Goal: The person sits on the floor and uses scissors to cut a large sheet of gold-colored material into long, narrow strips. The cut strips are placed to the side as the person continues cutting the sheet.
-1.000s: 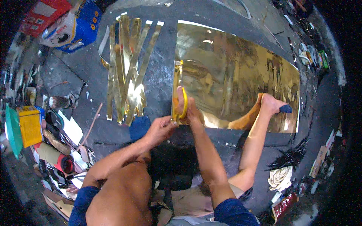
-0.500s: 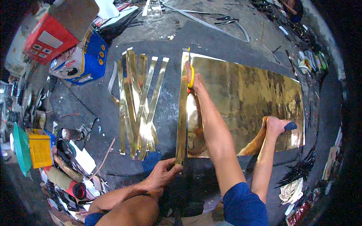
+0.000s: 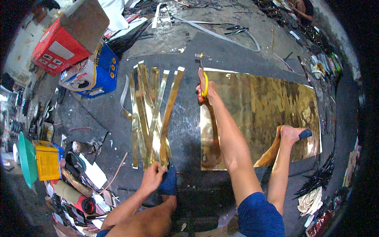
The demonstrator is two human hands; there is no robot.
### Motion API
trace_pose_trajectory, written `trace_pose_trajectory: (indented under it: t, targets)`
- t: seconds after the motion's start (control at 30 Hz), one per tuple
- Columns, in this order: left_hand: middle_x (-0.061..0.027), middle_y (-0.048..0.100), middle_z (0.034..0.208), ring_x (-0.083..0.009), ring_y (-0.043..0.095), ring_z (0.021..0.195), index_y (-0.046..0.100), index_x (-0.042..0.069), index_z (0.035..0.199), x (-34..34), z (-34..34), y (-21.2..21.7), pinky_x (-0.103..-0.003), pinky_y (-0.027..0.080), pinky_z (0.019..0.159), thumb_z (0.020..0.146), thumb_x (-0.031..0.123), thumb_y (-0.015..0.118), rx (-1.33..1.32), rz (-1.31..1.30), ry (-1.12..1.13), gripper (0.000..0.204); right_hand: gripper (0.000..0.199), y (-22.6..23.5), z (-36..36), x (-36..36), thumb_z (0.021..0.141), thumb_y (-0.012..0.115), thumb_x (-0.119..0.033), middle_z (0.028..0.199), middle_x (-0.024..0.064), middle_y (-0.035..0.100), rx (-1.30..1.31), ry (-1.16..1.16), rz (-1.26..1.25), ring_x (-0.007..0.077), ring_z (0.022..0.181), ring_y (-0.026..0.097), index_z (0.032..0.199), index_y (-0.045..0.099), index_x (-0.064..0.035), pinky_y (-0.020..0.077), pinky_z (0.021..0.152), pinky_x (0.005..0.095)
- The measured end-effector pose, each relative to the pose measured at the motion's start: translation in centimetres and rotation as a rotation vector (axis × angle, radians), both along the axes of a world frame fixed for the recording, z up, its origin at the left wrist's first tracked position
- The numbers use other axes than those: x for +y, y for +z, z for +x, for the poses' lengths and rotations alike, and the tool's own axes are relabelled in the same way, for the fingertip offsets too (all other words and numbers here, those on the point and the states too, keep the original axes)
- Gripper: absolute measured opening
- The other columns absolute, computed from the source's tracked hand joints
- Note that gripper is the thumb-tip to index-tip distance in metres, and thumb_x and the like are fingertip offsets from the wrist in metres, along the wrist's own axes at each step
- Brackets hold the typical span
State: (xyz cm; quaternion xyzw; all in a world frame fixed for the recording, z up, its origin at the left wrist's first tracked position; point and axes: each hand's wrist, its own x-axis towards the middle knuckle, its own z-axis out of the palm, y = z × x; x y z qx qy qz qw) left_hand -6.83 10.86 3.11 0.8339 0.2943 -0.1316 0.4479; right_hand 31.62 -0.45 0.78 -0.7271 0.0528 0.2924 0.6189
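My left hand (image 3: 153,176) is closed, pinching the near end of a shiny gold strip (image 3: 172,96). Other gold strips (image 3: 142,106) lie crossed beneath and beside it on the dark floor mat. My right hand (image 3: 206,87) wraps round a slim tool (image 3: 205,81) with a curved yellow handle and a bit of orange; its exact kind is unclear. The tool's narrow end points away from me, by the far left corner of a large gold sheet (image 3: 241,106). My right foot (image 3: 293,134) rests on that sheet. My blue-covered left foot (image 3: 168,179) is beside my left hand.
Red (image 3: 59,47) and blue (image 3: 96,71) boxes stand at the far left. A yellow container (image 3: 48,160), a green round piece (image 3: 27,160) and scraps crowd the left side. A grey strap (image 3: 221,33) lies beyond the mat. Another person (image 3: 304,10) is at the far right.
My left hand has moved left with a gold strip, from the large sheet's left edge to the loose strips. My right hand keeps its hold on the tool. The view has shifted slightly.
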Motion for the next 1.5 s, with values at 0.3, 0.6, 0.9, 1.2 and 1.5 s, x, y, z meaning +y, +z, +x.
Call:
trace_pose_trajectory:
  t: [0.3, 0.6, 0.9, 1.2, 1.5]
  targets:
    - [-0.0168, 0.058, 0.104, -0.0258, 0.059, 0.094, 0.046, -0.003, 0.120, -7.9, 6.0, -5.0, -0.037, 0.047, 0.082, 0.079, 0.017, 0.069, -0.214, -0.301, -0.049, 0.051, 0.070, -1.4, -19.1, -13.3, 0.084, 0.035, -0.072, 0.055, 0.0051, 0.051, 0.176, -0.050, 0.196, 0.0174, 0.043, 0.052, 0.074, 0.055, -0.0052, 0.0449, 0.042, 0.0304]
    - [-0.0097, 0.065, 0.071, -0.0152, 0.060, 0.061, 0.062, -0.003, 0.081, -11.7, 9.8, -9.4, -0.035, 0.047, 0.057, 0.079, 0.023, 0.068, -0.090, -0.224, -0.006, 0.027, 0.082, 5.3, -40.7, -21.6, 0.079, 0.034, -0.077, 0.059, 0.0056, 0.051, 0.566, 0.028, 0.149, 0.0168, 0.049, 0.055, 0.086, 0.056, 0.0011, 0.0474, 0.049, 0.0287]
    - [-0.0073, 0.062, 0.058, -0.0134, 0.055, 0.053, 0.063, 0.001, 0.062, -11.4, 10.8, -7.9, -0.032, 0.045, 0.056, 0.080, 0.025, 0.066, 0.046, -0.322, -0.025, 0.030, 0.056, 2.6, -42.8, -20.2, 0.084, 0.054, -0.060, 0.065, 0.0044, 0.057, 0.747, 0.032, 0.149, 0.0143, 0.050, 0.058, 0.093, 0.057, -0.0055, 0.0479, 0.044, 0.0297]
    - [-0.0069, 0.057, 0.060, -0.0171, 0.054, 0.055, 0.054, 0.004, 0.065, -12.8, 8.7, -8.6, -0.037, 0.043, 0.055, 0.080, 0.037, 0.068, -0.118, -0.203, 0.041, 0.039, 0.066, 1.4, -39.9, -20.3, 0.080, 0.053, -0.067, 0.061, 0.0041, 0.054, 0.635, 0.004, 0.081, 0.0155, 0.044, 0.055, 0.094, 0.059, -0.0027, 0.0478, 0.040, 0.0298]
    - [0.0053, 0.052, 0.063, -0.0048, 0.044, 0.059, 0.064, 0.006, 0.088, -13.7, 5.1, -7.1, -0.023, 0.035, 0.053, 0.093, 0.021, 0.054, -0.008, -0.545, -0.075, 0.018, 0.072, -0.9, -40.1, -20.1, 0.079, 0.052, -0.070, 0.057, 0.0024, 0.054, 0.554, 0.067, 0.087, 0.0142, 0.043, 0.054, 0.088, 0.060, 0.0010, 0.0471, 0.042, 0.0280]
